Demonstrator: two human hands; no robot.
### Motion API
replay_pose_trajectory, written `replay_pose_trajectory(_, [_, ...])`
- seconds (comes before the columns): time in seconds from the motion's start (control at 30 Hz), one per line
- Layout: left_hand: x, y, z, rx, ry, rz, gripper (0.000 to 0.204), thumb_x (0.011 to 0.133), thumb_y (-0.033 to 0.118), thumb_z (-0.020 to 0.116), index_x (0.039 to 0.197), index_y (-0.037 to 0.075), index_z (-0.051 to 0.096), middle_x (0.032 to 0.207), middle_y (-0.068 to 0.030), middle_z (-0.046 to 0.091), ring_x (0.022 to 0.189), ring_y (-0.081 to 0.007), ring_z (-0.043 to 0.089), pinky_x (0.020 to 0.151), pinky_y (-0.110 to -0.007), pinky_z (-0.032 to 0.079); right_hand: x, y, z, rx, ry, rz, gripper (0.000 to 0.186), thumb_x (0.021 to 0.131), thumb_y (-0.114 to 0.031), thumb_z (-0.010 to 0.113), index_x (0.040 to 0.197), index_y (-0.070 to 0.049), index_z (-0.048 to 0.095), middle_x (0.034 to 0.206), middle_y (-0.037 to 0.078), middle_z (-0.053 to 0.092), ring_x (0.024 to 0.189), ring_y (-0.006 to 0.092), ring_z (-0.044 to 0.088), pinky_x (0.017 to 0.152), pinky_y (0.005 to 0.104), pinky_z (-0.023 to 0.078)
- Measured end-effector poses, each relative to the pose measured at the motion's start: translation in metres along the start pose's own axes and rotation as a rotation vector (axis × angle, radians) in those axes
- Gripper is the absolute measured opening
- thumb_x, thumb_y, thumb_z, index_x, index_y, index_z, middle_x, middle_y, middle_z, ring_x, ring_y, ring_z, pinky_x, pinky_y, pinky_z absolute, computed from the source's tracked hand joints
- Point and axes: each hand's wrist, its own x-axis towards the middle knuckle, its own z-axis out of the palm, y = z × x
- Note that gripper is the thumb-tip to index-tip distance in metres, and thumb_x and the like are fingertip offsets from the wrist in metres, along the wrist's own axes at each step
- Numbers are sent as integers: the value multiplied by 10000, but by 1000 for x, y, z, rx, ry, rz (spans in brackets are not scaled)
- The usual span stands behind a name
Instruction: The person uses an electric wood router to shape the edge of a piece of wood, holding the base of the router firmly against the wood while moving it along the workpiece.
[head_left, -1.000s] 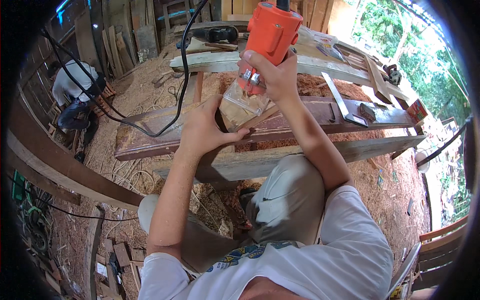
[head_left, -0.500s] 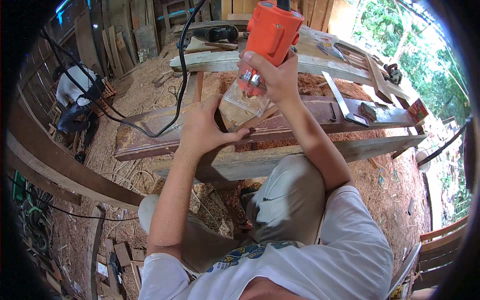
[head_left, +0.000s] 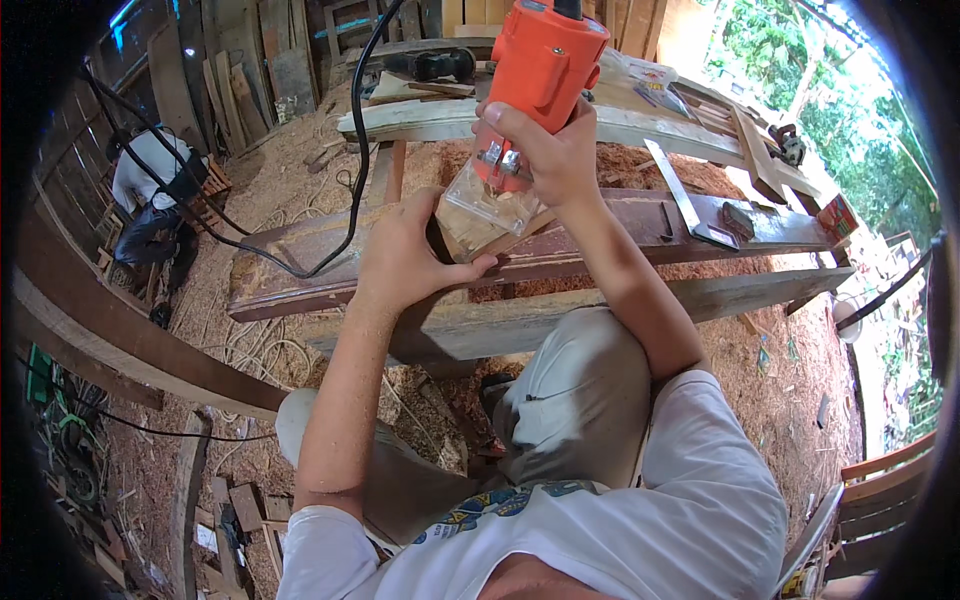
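My right hand (head_left: 562,150) is wrapped round an orange trim router (head_left: 548,70), which stands tilted with its black cord rising from the top. The router's clear base plate (head_left: 512,212) rests on a small piece of light wood (head_left: 462,232). Thumb and fingers of my left hand (head_left: 405,252) grip that wood from the left and near sides. Beneath lies a reddish-brown plank (head_left: 300,255). The cutting bit is hard to make out behind the base.
A try square (head_left: 680,195) and a dark block (head_left: 738,220) lie on the plank's right part. Beyond is a whitish beam (head_left: 420,122) with a black power tool (head_left: 435,67) behind it. The black cord (head_left: 362,130) loops at left. Another person (head_left: 150,185) crouches far left.
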Motion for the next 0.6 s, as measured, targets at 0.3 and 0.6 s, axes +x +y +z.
replay_pose_trajectory(0.3, [0,-2,1,-4,12,21,918,587,547,955,1223,-34,635,1017,-239,723,987,-409,708,867,-468,563,-2,-2,0,-11,-15,25,370,788,-250,866,1047,-19,738,916,39,745,814,104,677,781,302,556])
replay_pose_trajectory(0.6, [1,-2,1,39,-3,23,929,603,568,943,1237,-34,627,1031,-249,717,1012,-418,703,889,-476,561,-5,-6,-1,3,-31,42,320,799,-218,854,1024,-23,735,906,39,744,802,97,676,771,299,551])
